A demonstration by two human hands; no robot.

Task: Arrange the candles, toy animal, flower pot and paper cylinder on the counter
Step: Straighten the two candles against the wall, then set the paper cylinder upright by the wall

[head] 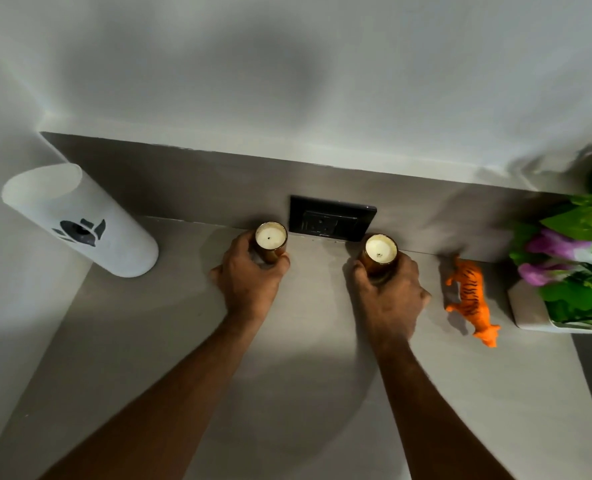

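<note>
At mid-frame on the grey counter, the left hand grasps one amber glass candle and the right hand grasps another amber glass candle, both standing upright below the black wall outlet.

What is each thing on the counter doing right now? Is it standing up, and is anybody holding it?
left candle: upright, unlit, held by left hand
right candle: upright, unlit, held by right hand
paper cylinder: upright, untouched
toy tiger: standing, untouched
flower pot: upright, untouched, flowers in it
wall socket: nothing plugged in
</note>
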